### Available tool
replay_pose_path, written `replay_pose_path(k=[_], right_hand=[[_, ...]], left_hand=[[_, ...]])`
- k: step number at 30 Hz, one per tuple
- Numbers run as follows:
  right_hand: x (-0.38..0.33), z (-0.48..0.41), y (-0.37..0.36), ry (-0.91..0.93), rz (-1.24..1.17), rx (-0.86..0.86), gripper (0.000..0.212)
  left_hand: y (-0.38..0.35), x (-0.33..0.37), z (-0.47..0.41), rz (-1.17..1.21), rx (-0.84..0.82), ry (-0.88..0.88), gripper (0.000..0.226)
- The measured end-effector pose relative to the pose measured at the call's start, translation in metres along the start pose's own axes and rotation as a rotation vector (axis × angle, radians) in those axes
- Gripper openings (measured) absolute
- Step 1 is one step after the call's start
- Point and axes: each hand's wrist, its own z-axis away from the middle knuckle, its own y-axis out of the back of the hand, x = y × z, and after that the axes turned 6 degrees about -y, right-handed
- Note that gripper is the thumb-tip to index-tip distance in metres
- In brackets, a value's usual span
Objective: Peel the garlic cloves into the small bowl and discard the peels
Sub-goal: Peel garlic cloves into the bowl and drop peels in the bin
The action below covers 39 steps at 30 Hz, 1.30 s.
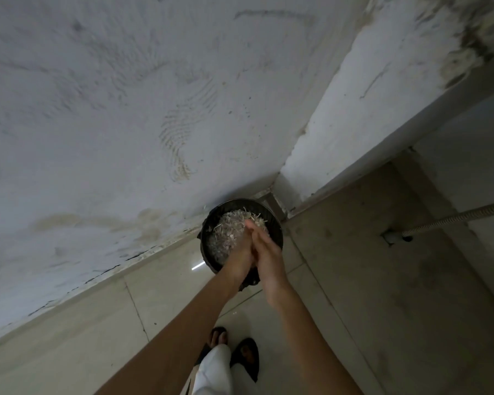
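Stained, scuffed white plaster wall (126,95) meets glossy beige tiled floor (97,323). Grey corrugated hose (454,220) crosses at right.

Bin (278,235) against the wall (126,109) behind it, peels (226,235) in it, left hand (237,262) and right hand (267,252) apparently pressed together above it, hose (454,220) to its right, feet (247,356) before it.

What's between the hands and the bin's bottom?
Garlic peels: the heap fills the bin under the left hand and right hand, which are pressed together. The head view shows it.
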Motion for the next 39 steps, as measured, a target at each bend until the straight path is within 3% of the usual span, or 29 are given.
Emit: replay_pose_path(k=[3, 10, 14, 22, 31, 36, 39], right_hand=[[0.006, 0.006, 0.001, 0.014, 0.174, 0.008, 0.035], [-0.069, 0.119, 0.010, 0.063, -0.245, 0.194, 0.020], [-0.114, 0.237, 0.039, 0.141, -0.421, 0.301, 0.021], [-0.126, 0.477, 0.155, 0.434, -0.725, 0.660, 0.021], [-0.038, 0.694, 0.300, 0.661, -0.992, 1.128, 0.022], [0.024, 0.778, 0.375, 0.643, -1.014, 1.388, 0.020], [0.073, 0.808, 0.410, 0.433, -0.755, 1.702, 0.019]], left_hand=[[-0.003, 0.017, 0.011, 0.292, 0.157, 0.041, 0.039], [-0.007, 0.093, 0.091, 0.018, 0.242, -0.102, 0.025], [-0.054, 0.161, 0.171, -0.061, 0.152, -0.171, 0.026], [-0.212, 0.237, 0.338, -0.107, -0.304, -0.302, 0.024], [-0.423, 0.178, 0.499, -0.284, -0.876, -0.311, 0.025], [-0.510, 0.133, 0.575, -0.375, -1.038, -0.299, 0.023], [-0.542, 0.104, 0.607, -0.492, -1.125, -0.313, 0.023]])
